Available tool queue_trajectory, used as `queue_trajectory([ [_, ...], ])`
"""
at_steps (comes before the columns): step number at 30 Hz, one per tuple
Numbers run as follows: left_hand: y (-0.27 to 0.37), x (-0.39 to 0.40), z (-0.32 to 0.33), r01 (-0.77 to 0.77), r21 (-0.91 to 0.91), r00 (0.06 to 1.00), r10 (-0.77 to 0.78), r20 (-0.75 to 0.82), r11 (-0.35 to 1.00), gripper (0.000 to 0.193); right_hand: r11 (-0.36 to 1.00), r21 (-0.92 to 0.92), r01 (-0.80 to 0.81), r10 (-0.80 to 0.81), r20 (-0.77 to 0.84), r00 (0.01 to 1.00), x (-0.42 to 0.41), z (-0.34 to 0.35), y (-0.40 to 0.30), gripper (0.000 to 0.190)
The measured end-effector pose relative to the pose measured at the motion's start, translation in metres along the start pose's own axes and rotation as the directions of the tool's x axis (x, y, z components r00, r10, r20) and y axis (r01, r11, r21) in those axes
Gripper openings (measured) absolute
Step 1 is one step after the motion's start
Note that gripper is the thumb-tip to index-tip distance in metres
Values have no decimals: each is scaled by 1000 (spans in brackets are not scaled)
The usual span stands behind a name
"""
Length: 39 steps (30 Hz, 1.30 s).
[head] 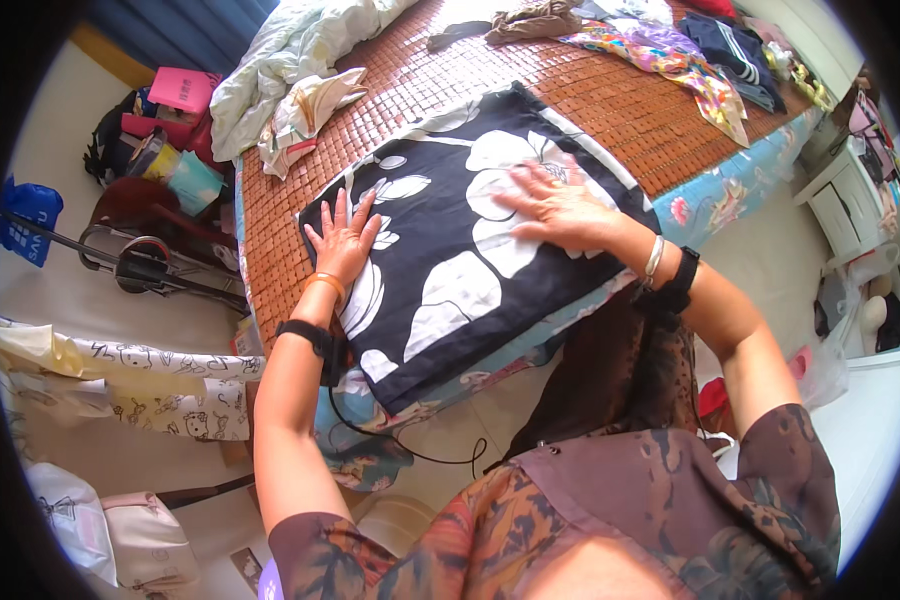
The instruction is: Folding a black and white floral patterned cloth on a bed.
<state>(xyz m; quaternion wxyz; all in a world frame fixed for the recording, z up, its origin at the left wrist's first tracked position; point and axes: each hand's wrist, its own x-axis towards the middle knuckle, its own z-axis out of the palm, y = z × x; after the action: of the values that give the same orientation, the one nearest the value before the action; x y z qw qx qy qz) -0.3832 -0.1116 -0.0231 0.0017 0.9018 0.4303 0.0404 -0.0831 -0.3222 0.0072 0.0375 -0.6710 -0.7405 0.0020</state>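
A black cloth with large white flowers lies spread out as a rough rectangle near the edge of the bed, probably a pillowcase or folded cover. On its left side my left hand rests palm down, fingers spread. My right hand, slightly blurred, lies flat on a white flower towards the cloth's right side. Neither hand grips anything. Beneath the cloth is a brown tile-like sleeping mat. The cloth's near edge reaches over the blue floral bedding at the bed's side.
A pale quilt and a crumpled printed cloth lie at the mat's left. Clothes, including a colourful floral garment, are heaped at the far right. A black cable hangs below my left wrist. A white drawer cabinet stands right.
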Motion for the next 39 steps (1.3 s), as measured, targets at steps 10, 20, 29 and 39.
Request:
queue_trajectory([
  [10,-2,-9,-16,84,-316,960,-161,-227,945,60,884,10,-467,453,-267,851,-70,9,52,57],
  [20,2,-153,-25,338,-840,823,-566,46,424,48,985,126,118,-62,-378,924,-71,31,-73,52],
  [29,-14,-89,-29,511,-825,736,-619,275,242,28,824,205,528,-391,-468,792,-55,44,-198,83],
  [39,-10,-29,-9,453,-883,753,-583,305,124,26,861,301,409,-152,-615,774,-31,51,-216,17],
])
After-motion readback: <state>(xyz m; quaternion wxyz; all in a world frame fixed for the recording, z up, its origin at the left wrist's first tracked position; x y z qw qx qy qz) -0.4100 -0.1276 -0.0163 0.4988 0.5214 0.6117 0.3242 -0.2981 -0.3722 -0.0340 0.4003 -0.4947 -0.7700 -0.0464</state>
